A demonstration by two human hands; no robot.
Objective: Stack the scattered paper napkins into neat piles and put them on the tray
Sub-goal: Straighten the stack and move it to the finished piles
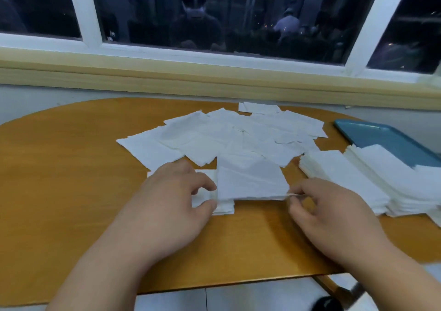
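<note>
Forearms forward — left hand [176,201] and right hand [334,215] pinching.

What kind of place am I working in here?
Probably a canteen or cafe dining area, not certain: a wooden table under a window, a blue serving tray, and paper napkins scattered and stacked in bulk. Dim figures of people show in the glass.

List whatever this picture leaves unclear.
1. Tray, head view: near end covered by the napkin stacks, right side cut by the frame edge.
2. Napkin stacks: run off the right edge; number untellable.
3. Small pile: mostly hidden under the left hand and the held napkin.
</note>
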